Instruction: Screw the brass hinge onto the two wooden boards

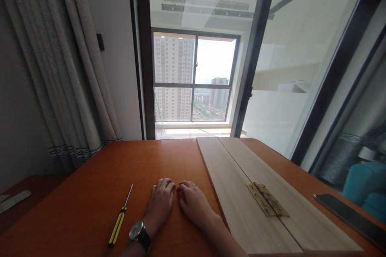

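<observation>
My left hand [162,200], with a black-strapped watch [138,231] on the wrist, rests palm down on the orange-brown table [120,168]. Beside it, fingertips nearly meeting, lies my right hand [194,202]. Both have loosely bent fingers and hold nothing that shows; the palms are hidden. A yellow and black screwdriver [117,225] lies left of my left hand, its tip pointing away from me. Right of my right hand, two pale wooden boards [229,192] lie side by side. A brass hinge [267,200] sits across the seam between them. Whether screws fasten it I cannot tell.
A dark flat object [346,217] lies at the table's right edge. Grey curtains [81,68] hang at the left. Beyond the table's far edge stands a dark-framed glass door [256,48], with a window [193,80] behind it. Something turquoise [362,188] shows at the far right.
</observation>
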The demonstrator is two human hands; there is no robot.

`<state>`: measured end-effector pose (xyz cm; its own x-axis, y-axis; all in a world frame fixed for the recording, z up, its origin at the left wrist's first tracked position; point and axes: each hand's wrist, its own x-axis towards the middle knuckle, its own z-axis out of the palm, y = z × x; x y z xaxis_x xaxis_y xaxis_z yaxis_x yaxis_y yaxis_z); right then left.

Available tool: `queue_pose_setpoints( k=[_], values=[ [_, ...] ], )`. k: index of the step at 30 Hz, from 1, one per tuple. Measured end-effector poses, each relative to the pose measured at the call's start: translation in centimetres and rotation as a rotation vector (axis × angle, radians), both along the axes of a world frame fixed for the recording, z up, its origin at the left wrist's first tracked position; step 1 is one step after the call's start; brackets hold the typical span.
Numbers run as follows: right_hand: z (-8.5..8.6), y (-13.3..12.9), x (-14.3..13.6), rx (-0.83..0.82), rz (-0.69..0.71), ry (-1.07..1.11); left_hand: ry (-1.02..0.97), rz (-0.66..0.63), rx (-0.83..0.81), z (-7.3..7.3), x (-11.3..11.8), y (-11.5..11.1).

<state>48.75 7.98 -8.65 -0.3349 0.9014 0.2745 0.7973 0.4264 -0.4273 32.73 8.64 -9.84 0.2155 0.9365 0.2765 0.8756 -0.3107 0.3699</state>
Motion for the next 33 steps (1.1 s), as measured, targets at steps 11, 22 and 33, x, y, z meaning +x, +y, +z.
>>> queue_pose_setpoints(
  k=[11,22,33],
  values=[
    [0.1,-1.4,0.6,0.016,-0.006,-0.069,0.010,-0.011,0.018,-0.2,0.1,0.0],
    [-0.1,-1.6,0.9,0.006,0.020,-0.015,0.003,-0.013,0.024,-0.1,-0.1,0.1],
    [0.6,-2.2,2.4,-0.079,0.115,0.087,-0.004,-0.017,0.010,0.0,-0.2,0.1]
  ],
)
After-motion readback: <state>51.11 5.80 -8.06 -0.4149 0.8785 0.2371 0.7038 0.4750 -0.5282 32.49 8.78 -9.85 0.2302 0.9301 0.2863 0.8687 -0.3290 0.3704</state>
